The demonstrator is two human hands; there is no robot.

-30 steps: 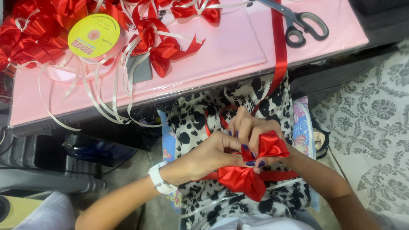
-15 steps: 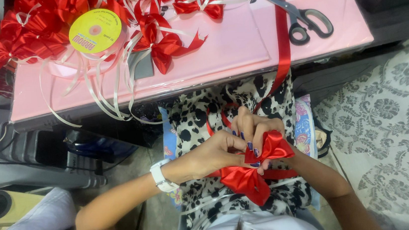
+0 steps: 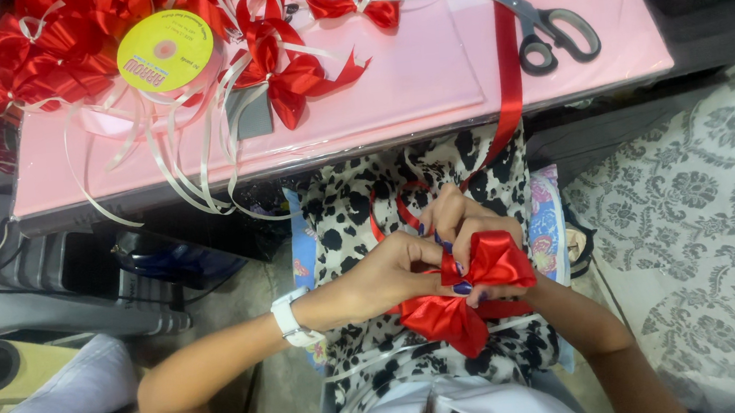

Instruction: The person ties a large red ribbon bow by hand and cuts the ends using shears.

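Head view: both hands meet over the lap, pinching a red ribbon bow (image 3: 474,290). Left hand (image 3: 392,271) has its grip closed on the bow's centre; right hand (image 3: 464,224) is curled over the top loop, fingers partly hidden, so probably pinching too. Red ribbon (image 3: 509,67) trails up to the pink bench (image 3: 427,75), where scissors (image 3: 529,16), yellow-labelled spool (image 3: 166,53) and finished bows (image 3: 291,70) lie.

Even, bright indoor light from above. Soft glare on the glossy pink worktop (image 3: 427,75) beyond the hands. Dim shadow under the worktop edge. Focus is sharp throughout; slight wide-angle bending shows at the frame edges.
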